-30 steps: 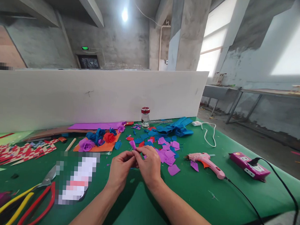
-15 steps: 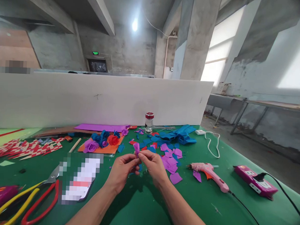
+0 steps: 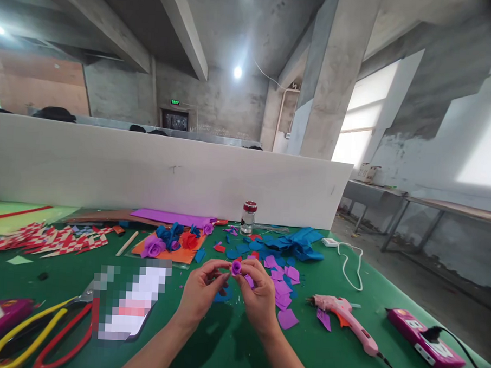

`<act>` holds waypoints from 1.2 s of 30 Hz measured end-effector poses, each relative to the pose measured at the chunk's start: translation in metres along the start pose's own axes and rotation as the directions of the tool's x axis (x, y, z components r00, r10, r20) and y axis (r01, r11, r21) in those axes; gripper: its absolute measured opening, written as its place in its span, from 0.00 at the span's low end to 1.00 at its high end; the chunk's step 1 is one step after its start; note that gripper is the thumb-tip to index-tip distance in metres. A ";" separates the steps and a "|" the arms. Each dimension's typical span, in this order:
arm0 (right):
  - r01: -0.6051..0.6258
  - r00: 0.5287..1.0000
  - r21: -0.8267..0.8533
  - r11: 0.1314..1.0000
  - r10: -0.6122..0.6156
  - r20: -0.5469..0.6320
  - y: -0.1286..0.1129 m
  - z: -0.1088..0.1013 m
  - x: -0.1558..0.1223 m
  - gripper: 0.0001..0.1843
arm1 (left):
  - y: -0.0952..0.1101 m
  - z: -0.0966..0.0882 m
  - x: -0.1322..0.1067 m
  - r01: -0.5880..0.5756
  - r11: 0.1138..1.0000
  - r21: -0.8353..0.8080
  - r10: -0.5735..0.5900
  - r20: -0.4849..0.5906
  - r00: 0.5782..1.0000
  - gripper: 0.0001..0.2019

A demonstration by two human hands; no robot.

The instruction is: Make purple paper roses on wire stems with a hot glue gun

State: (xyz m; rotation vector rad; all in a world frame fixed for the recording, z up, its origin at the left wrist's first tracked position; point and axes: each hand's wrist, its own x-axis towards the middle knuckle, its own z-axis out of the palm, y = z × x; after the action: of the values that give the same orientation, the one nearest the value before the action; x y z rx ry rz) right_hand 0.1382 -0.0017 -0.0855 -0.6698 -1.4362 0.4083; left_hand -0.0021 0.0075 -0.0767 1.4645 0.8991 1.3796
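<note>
Small purple flower (image 3: 236, 267) is pinched between left hand (image 3: 202, 290) and right hand (image 3: 259, 293), and is best gripped lightly, low down, so its rolled shape isn't crushed.

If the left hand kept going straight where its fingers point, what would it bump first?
Probably the little purple flower just ahead, then the right hand, though depth is hard to judge.
</note>
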 end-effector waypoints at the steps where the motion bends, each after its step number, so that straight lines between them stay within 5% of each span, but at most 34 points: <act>1: 0.015 1.000 -0.010 1.000 -0.015 -0.002 -0.001 0.000 0.000 0.06 | 0.000 -0.002 0.001 0.010 1.000 0.004 -0.010 -0.014 1.000 0.15; 12: -0.191 0.979 0.119 0.974 0.180 0.091 0.017 0.001 0.000 0.07 | 0.009 -0.007 0.000 0.073 0.994 -0.081 -0.075 -0.019 0.997 0.12; 20: -0.149 0.986 0.038 0.988 0.146 0.086 0.010 0.002 -0.001 0.09 | 0.007 0.001 -0.003 0.127 0.979 -0.159 -0.109 0.116 0.987 0.11; 26: -0.167 0.986 0.015 0.986 0.167 0.022 0.009 0.007 -0.005 0.10 | -0.001 0.004 -0.003 0.175 0.975 -0.139 -0.159 0.120 0.980 0.11; 29: -0.304 0.952 0.103 0.947 0.296 0.083 0.013 0.005 -0.004 0.14 | -0.002 0.002 -0.003 0.212 0.965 -0.151 -0.197 0.107 0.974 0.10; 33: -0.527 0.850 0.261 0.809 0.503 0.155 0.018 0.002 -0.001 0.24 | -0.002 0.000 -0.002 0.289 0.931 -0.222 -0.271 0.110 0.956 0.12; 36: -0.560 0.828 0.314 0.766 0.525 0.196 0.015 0.003 0.000 0.22 | -0.001 0.000 -0.002 0.319 0.911 -0.261 -0.292 0.138 0.946 0.12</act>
State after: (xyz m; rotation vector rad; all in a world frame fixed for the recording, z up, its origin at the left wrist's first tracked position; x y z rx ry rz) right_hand 0.1370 0.0103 -0.0951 -0.7672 -1.1869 1.1522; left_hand -0.0027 0.0057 -0.0780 1.1103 0.7959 1.1391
